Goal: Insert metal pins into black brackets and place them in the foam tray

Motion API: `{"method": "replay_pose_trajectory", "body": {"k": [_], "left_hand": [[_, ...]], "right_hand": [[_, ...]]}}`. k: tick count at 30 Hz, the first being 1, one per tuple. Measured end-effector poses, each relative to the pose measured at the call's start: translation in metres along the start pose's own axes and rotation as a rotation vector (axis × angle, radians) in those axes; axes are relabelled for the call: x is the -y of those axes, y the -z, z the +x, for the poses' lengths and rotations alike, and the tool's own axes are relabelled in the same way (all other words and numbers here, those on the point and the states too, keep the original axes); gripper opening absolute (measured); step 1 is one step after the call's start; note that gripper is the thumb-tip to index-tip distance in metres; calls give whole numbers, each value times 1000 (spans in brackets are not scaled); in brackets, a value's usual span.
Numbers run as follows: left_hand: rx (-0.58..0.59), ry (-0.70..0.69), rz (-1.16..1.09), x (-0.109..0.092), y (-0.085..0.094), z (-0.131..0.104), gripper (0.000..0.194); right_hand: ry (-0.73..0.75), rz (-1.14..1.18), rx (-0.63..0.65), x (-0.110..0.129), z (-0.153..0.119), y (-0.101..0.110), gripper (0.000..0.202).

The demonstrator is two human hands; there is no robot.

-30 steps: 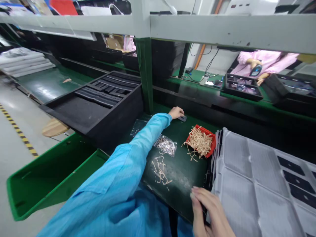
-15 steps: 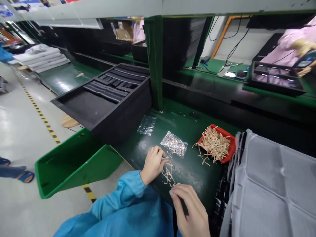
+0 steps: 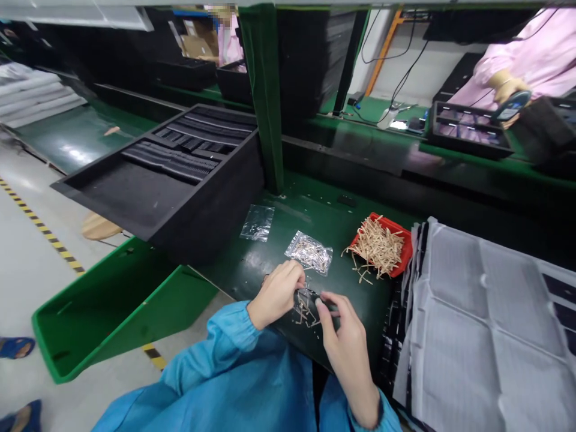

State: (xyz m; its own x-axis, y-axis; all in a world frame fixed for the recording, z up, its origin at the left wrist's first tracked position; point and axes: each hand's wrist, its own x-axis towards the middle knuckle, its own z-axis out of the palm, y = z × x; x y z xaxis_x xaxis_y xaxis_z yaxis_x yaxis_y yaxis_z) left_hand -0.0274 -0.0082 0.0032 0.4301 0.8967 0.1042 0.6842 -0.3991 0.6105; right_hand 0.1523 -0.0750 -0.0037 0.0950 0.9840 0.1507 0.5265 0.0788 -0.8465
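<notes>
My left hand [image 3: 279, 294] is closed in a pinch above the green tabletop. Facing it, my right hand [image 3: 345, 330] has thumb and fingertips pinched together. Between the fingertips runs a small thin dark piece, too small to name. Directly below lies a loose scatter of thin tan strips [image 3: 305, 313] on the table. Just beyond the left hand is a clear plastic bag [image 3: 310, 252] full of small pieces. A second, flat clear bag [image 3: 257, 222] lies farther left. To the right, a red bin [image 3: 406, 247] overflows with tan paper-like strips [image 3: 378, 246].
A large black tray [image 3: 157, 207] with black ribbed parts stands at left, above a green bin [image 3: 121, 324]. Grey padded sheets [image 3: 463, 318] are stacked at right. A green post [image 3: 266, 102] rises behind. Across the bench, a person in pink holds a handheld device [image 3: 513, 105].
My right hand has moved up and inward to meet the left hand, with a thin dark piece now between them. The view has shifted, so the scene sits more to the left.
</notes>
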Motion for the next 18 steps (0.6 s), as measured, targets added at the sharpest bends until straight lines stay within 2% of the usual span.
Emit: {"method": "replay_pose_trajectory", "body": {"k": [5,18], "left_hand": [[87,-132,19,4,6,6,24],[113,-218,-36,6,5,13,25]], "right_hand": [[-45,39,100,-3,4,-1,26],[-196,231,218,-4,5,5,30]]}}
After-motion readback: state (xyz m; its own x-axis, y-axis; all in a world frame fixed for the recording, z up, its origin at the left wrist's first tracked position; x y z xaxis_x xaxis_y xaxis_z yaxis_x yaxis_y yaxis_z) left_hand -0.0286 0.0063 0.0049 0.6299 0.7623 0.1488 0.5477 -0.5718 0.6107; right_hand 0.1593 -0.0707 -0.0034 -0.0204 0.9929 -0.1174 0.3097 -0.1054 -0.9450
